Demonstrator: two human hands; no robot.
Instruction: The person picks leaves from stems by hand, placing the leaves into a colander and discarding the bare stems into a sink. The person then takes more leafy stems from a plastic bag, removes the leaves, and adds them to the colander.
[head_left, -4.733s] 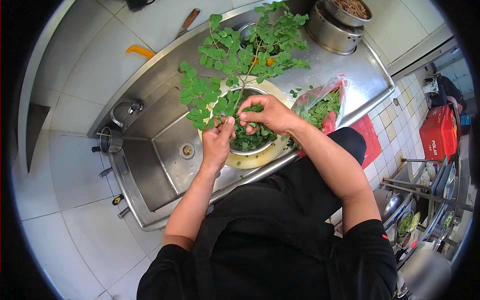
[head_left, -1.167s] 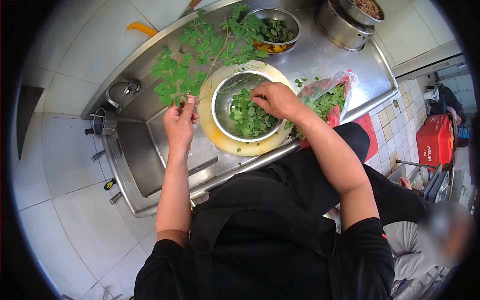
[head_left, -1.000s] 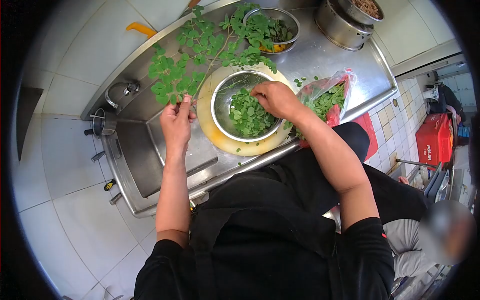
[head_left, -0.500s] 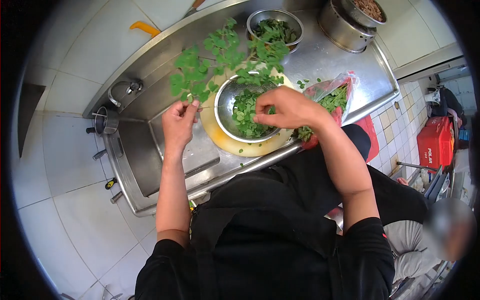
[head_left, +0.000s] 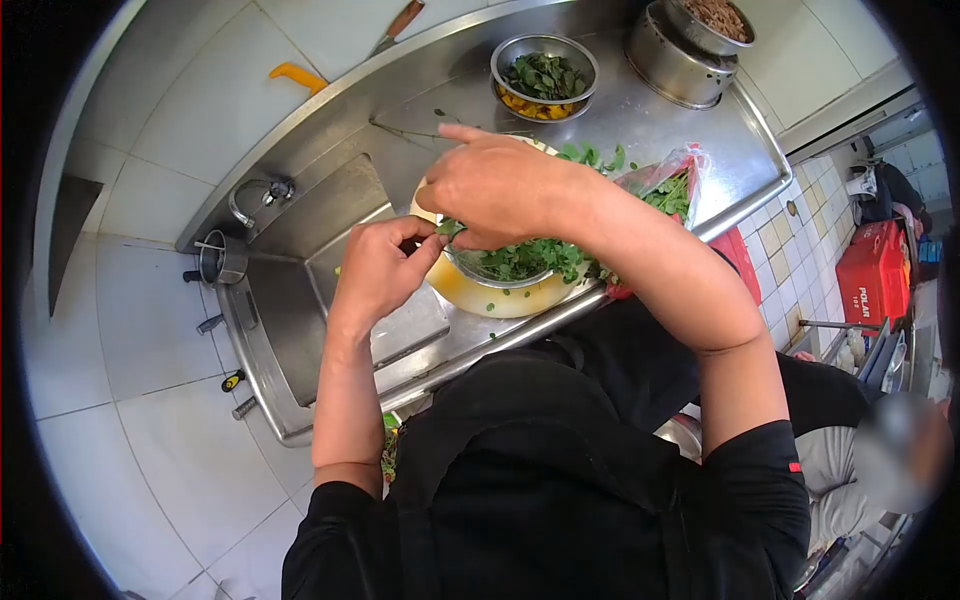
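My left hand (head_left: 385,265) pinches the end of a leafy green sprig (head_left: 447,229) between thumb and fingertips, at the left rim of the metal colander. Close against it, my right hand (head_left: 500,190) reaches over the colander, its thumb and fingers closing at the same stem end while one finger sticks out. Loose green leaves (head_left: 515,262) lie in the colander (head_left: 498,284), and more foliage spreads over its right side, partly hidden by my right forearm. Beneath the colander is a round, pale yellow board (head_left: 520,303).
Behind, a metal bowl (head_left: 546,41) of dark leaves sits over yellow pieces. A bare stem (head_left: 400,132) lies on the steel sink counter. A plastic bag of greens (head_left: 672,195) is at right, a large pot (head_left: 675,70) farther back. A faucet (head_left: 262,200) stands left; a person sits at lower right.
My right hand has moved left and up from over the colander to meet my left hand. The sprig, earlier raised above the sink, has come down over the colander. My left hand shifted slightly right.
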